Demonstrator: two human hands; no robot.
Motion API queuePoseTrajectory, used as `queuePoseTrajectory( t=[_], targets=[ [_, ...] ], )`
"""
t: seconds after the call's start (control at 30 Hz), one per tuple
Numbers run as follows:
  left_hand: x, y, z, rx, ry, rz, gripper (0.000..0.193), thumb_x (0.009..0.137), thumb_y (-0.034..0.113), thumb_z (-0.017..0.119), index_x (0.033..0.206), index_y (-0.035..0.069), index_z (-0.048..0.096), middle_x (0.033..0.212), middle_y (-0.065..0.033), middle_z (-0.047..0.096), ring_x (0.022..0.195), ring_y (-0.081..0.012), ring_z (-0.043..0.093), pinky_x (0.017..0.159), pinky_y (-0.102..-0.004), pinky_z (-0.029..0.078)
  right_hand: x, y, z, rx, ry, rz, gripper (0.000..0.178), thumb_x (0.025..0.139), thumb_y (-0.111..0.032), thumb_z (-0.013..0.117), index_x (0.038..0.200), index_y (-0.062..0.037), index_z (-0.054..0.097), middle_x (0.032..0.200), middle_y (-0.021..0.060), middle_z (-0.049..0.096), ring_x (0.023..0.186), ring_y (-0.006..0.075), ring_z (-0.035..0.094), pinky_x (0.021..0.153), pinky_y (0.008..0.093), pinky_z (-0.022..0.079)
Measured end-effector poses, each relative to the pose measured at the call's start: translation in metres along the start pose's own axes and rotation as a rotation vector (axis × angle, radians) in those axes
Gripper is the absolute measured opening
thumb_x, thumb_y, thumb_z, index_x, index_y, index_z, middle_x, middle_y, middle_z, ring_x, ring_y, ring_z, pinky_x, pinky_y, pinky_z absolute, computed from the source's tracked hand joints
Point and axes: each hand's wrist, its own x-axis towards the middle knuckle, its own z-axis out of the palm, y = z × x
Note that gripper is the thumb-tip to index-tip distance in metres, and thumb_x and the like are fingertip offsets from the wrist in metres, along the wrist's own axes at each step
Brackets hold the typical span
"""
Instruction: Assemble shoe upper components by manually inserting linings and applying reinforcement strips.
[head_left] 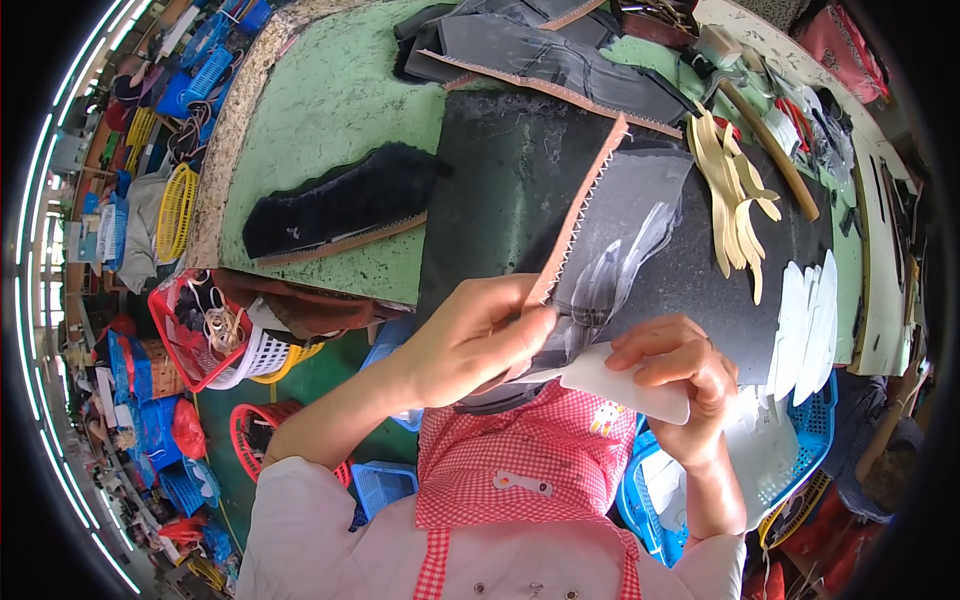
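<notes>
My left hand [484, 332] is closed on a dark grey sheet piece [640, 215] that has a brown strip along one edge, sewn with pale zigzag stitches. White smears show on the piece's face. Between the fingers and thumb of my right hand [682, 368] is a thin white sheet piece [622, 388], curved, its left end close against the lower part of the grey piece. Whether the two are joined there is hidden by my fingers. Both hands are over the near edge of a black mat [500, 190].
A dark furry piece [345, 200] lies on the green table [330, 100] at left. More grey pieces [560, 60] lie at the back. Cream strips [728, 190], a wooden rod [768, 148] and white pieces [803, 325] are at right. Baskets [200, 335] stand below the table.
</notes>
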Motion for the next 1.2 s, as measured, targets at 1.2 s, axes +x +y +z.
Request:
queuePoseTrajectory(
  t=[1.2],
  targets=[
    [0.004, 0.004, 0.001, 0.589, -0.086, 0.214, 0.043, 0.091, 0.023, 0.070, 0.127, 0.001, 0.058, 0.093, -0.0171, 0.066, 0.083, -0.0311, 0.067, 0.073, -0.0381, 0.051, 0.018, -0.008, -0.022, 0.033, -0.068, 0.354, 0.059, 0.072, -0.015, 0.089, 0.116, 0.0021, 0.055, 0.097, 0.0114, 0.067, 0.084, 0.0181, 0.069, 0.074, 0.0306, 0.057]
  ],
)
